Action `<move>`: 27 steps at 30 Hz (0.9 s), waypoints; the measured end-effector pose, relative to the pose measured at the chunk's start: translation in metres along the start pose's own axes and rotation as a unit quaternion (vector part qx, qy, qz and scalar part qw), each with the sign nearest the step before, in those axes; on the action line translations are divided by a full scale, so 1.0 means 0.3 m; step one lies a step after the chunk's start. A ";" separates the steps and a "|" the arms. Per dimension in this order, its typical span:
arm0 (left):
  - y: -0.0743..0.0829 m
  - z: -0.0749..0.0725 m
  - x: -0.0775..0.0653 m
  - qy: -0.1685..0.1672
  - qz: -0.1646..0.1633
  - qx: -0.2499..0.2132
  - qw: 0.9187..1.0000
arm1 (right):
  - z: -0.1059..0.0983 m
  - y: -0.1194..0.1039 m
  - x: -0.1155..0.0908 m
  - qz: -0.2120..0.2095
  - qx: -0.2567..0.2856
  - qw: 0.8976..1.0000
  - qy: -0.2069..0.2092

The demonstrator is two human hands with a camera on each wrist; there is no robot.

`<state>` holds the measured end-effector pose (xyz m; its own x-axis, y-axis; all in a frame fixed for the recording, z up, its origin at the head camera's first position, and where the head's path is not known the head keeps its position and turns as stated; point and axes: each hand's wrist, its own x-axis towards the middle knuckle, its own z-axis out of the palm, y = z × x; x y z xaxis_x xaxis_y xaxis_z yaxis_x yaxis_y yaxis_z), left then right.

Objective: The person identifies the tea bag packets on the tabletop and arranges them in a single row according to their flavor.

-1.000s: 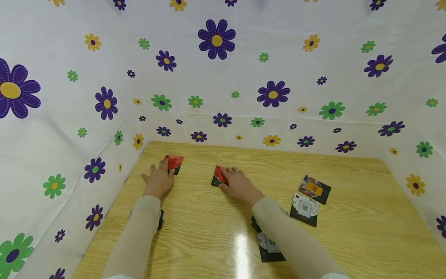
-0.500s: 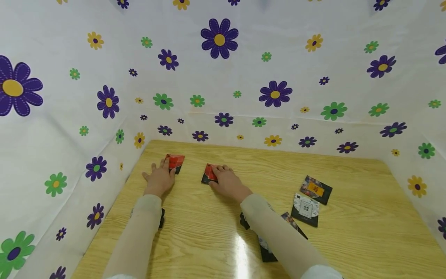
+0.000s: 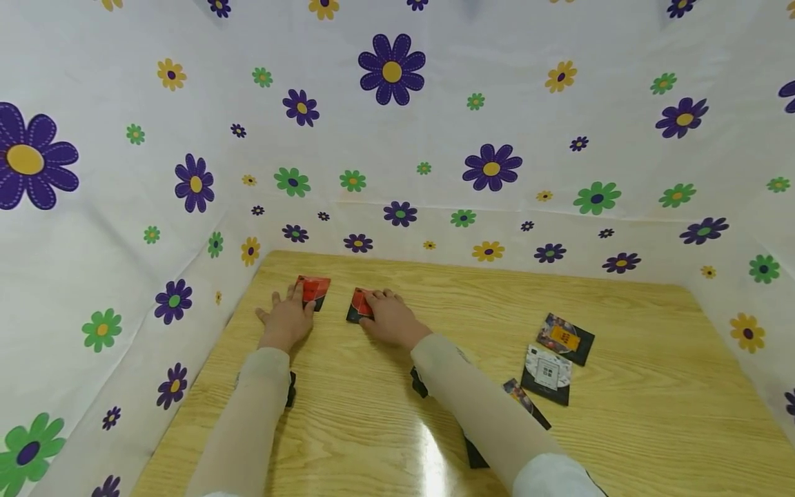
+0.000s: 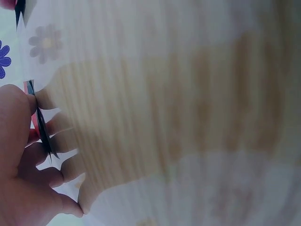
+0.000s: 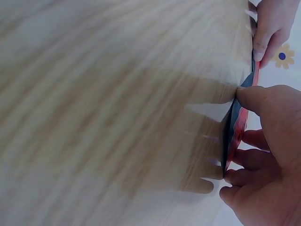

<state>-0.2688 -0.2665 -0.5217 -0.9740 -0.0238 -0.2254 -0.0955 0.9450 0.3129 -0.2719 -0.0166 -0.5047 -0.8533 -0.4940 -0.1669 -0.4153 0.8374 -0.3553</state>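
Two flat red-and-black sachets lie near the far left of the table. My left hand [image 3: 287, 323] rests spread on the left sachet [image 3: 318, 290], fingertips on its left part; in the left wrist view that sachet [image 4: 43, 129] shows edge-on beside the fingers. A short gap to the right, my right hand [image 3: 391, 319] presses its fingers on the right part of the other sachet [image 3: 355, 309]. Seen in the right wrist view, this sachet [image 5: 233, 132] is slightly bent, with the thumb touching its near edge and the fingers laid across its red face.
On the wooden table [image 3: 646, 386] at the right, a sachet with an orange label [image 3: 566, 338] adjoins a white-and-black sachet [image 3: 546, 374]. Another dark patterned sachet [image 3: 528, 404] and a black one [image 3: 476, 455] are partly hidden under the right forearm. Flowered cloth [image 3: 428, 138] walls the table.
My right hand has slid its red-and-black sachet leftward along the table, closer to the left one. The left hand has stayed in place. More of the patterned sachet shows beside the right forearm.
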 end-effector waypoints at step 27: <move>0.007 0.003 0.001 0.008 -0.011 0.005 1.000 | 0.019 -0.067 0.127 -0.002 -0.016 1.000 -0.008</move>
<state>-0.2691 -0.2642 -0.5218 -0.9747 -0.0495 -0.2181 -0.1151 0.9472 0.2994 -0.2943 -0.0536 -0.5093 -0.8465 -0.5011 -0.1796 -0.4292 0.8421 -0.3265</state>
